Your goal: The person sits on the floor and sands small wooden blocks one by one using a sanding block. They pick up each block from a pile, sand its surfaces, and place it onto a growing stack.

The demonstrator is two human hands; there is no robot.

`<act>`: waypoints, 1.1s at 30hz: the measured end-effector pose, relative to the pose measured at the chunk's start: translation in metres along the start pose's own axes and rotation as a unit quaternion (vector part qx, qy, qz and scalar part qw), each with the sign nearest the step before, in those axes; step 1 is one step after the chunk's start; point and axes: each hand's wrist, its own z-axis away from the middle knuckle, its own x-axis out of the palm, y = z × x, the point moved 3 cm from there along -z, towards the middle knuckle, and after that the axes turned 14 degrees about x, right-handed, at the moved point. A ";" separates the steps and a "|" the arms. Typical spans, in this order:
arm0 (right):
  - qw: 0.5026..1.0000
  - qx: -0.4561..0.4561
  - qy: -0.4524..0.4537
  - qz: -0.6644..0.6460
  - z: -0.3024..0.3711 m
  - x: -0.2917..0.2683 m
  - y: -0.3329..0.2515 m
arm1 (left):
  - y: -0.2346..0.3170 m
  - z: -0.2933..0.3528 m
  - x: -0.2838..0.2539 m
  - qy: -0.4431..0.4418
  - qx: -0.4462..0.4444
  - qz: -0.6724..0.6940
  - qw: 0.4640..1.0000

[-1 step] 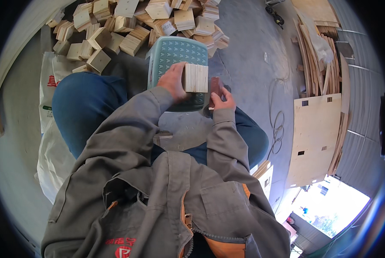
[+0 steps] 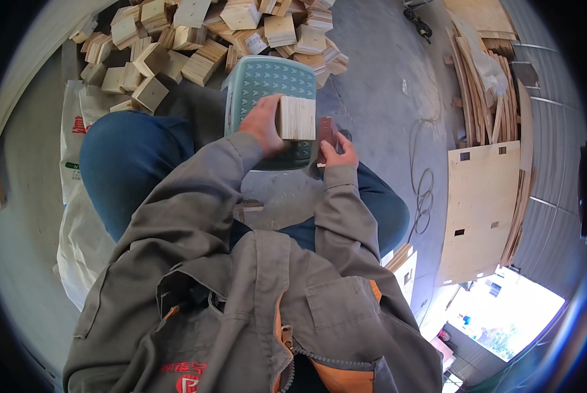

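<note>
My left hand (image 2: pixel 262 123) is wrapped round the left side of a plywood block (image 2: pixel 298 119), whose layered edges face up. The block is over a green plastic stool (image 2: pixel 238 98) with a raised pattern on its top; whether it rests on it I cannot tell. Just right of the block, my right hand (image 2: pixel 340 152) grips a narrow reddish-brown block (image 2: pixel 327 131), its fingers partly hidden. A small gap separates the two blocks.
Beyond the stool lies a heap of plywood blocks (image 2: pixel 205 62). White sacks (image 2: pixel 77 216) lie beside my left knee. At right, a cable (image 2: pixel 423 196) loops over the floor near a leaning plywood sheet (image 2: pixel 480 209) and stacked wood strips (image 2: pixel 467 98).
</note>
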 end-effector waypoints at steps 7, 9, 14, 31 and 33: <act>0.994 -0.106 0.011 0.025 0.010 0.013 -0.031 | -0.026 -0.020 -0.024 0.233 -0.091 0.399 0.882; 0.981 -0.183 0.006 0.065 0.019 0.022 -0.035 | -0.018 -0.023 -0.045 0.268 -0.122 0.443 0.847; 0.977 -0.134 -0.073 0.146 0.034 0.047 -0.045 | -0.019 -0.009 -0.065 0.284 -0.230 0.446 0.818; 0.955 -0.032 -0.208 -0.209 0.097 -0.062 -0.051 | 0.066 0.004 -0.030 -0.158 -0.122 0.535 0.821; 0.956 -0.032 -0.215 -0.198 0.099 -0.069 -0.046 | 0.073 0.008 -0.022 -0.211 -0.116 0.508 0.827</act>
